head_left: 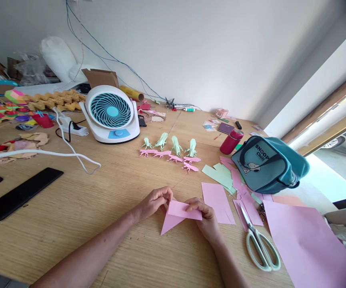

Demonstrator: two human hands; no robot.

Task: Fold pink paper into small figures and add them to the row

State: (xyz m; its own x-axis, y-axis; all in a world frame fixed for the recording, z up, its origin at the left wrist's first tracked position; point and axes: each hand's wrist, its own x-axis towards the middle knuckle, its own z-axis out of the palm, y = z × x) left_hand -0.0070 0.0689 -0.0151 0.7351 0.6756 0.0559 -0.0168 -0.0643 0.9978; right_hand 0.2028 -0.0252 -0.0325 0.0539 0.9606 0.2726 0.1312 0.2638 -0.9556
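One folded sheet (170, 223), pink, was left of scissors (253, 229); left hand (155, 201) pinched corner, right hand (206, 223) gripped flap (179, 209). Folding seemed in hand; next move likely called for aligned edges, firm crease.

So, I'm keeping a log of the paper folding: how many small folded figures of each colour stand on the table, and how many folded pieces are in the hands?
Green figures: 4
Pink figures: 5
Pink folded piece between left hand and right hand: 1
Total: 10
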